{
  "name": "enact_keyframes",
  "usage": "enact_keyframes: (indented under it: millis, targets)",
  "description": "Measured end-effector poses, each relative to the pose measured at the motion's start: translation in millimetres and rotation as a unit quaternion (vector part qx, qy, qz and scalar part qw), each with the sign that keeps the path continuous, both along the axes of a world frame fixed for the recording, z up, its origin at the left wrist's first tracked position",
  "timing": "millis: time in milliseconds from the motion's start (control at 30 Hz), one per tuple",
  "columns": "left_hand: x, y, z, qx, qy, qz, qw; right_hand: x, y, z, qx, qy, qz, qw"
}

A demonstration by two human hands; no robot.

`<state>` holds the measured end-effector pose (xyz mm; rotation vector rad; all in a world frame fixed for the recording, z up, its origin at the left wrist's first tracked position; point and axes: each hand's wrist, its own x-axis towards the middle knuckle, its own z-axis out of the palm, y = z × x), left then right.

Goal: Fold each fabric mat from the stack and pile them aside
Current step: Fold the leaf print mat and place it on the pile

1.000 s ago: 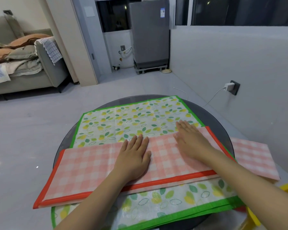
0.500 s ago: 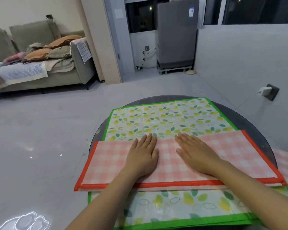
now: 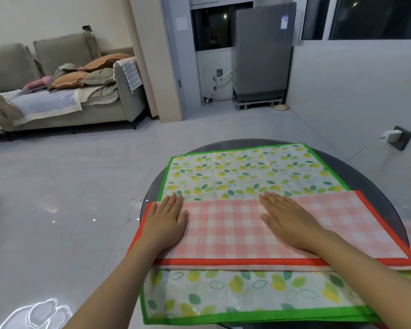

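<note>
The leaf-print mat (image 3: 247, 302) covers the round dark table (image 3: 375, 186). On it lies the folded pink checked mat (image 3: 223, 230), with the left hand (image 3: 165, 222) at its left end and the right hand (image 3: 286, 218) mid-mat, both pressing flat with straight fingers, grasping nothing.

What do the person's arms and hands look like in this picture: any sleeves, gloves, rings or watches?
Both forearms are bare as far as the frame shows, with no sleeve in view. The left hand and the right hand wear no gloves. No ring, watch or bracelet shows on either hand or wrist.
</note>
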<state>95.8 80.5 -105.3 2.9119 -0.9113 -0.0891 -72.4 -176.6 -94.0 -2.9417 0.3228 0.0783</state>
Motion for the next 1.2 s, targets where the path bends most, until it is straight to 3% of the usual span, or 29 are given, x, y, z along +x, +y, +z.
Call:
enact_keyframes:
  millis: [167,300,567,667,833,1000,1200]
  targets:
    - [3.4,0.2,15.5,-0.007,-0.006,0.007,1.0,11.9,23.9,7.8,0.029,-0.049,0.008,0.998]
    - [11.5,1.1,26.7,-0.022,-0.022,0.033,0.999,22.3,58.0,16.5,0.138,-0.089,0.063,0.984]
    - [22.7,0.9,37.5,-0.07,-0.028,0.075,0.994,25.0,78.4,19.2,0.12,-0.005,0.078,0.99]
    - [26.2,10.3,42.4,-0.15,0.029,0.101,0.983,24.8,81.5,20.7,0.115,0.007,0.078,0.99]
    - [27.4,24.4,51.0,-0.287,0.095,0.158,0.94,26.6,83.0,22.2,0.118,0.018,0.071,0.99]
    - [26.5,37.9,60.5,-0.404,0.2,0.241,0.859,25.7,85.6,22.3,0.117,0.025,0.066,0.991]
    - [16.5,31.0,99.1,-0.522,0.284,0.213,0.775,23.6,85.0,20.4,0.121,0.01,0.067,0.99]
